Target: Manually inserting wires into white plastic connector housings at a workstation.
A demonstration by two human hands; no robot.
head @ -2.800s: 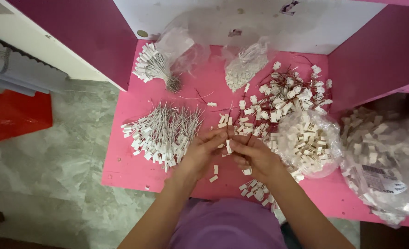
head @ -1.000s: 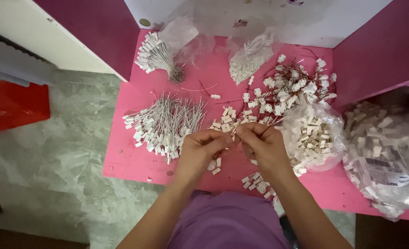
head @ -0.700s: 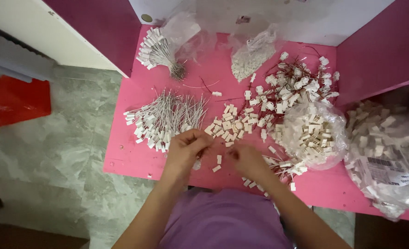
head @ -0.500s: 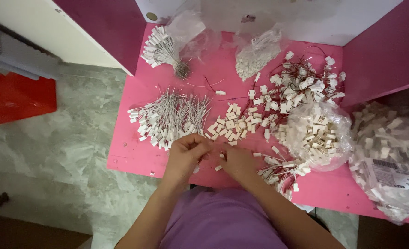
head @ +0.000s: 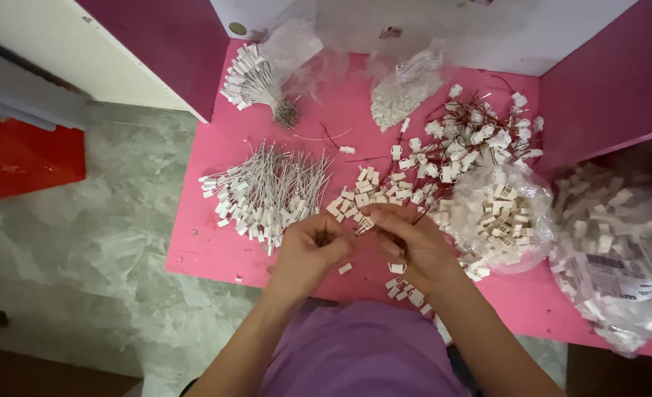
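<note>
- A small white connector with a thin wire (head: 364, 223) is sitting pinched between the two hands, just above the near edge of the pink desk (head: 201, 250) and about midway along it.
- The left hand (head: 307, 254) is curling its fingers together around the near end of that piece; the fingertips are tucked in, so the exact grip is hard to tell.
- The right hand (head: 414, 246) is closing its fingers (head: 379, 217) on the connector from the other side, thumb and forefinger pressed together on it.
- A loose pile of white connector housings (head: 362, 195) is lying just beyond the hands, touching the fingertips' area.
- A fan of white-wired connectors (head: 267, 195) is spreading towards the left edge of the desk.
- A tied bundle of white leads (head: 256, 77) is lying at the far left corner, partly on a clear bag.
- A tangle of red-wired connectors (head: 473, 136) is lying towards the far right corner.
- A clear bag of white housings (head: 502, 217) is sitting just right of the right hand.
- A few stray housings (head: 403, 287) are lying at the near edge under the right wrist.
- A larger clear bag of parts (head: 613, 250) is hanging over the right edge.
</note>
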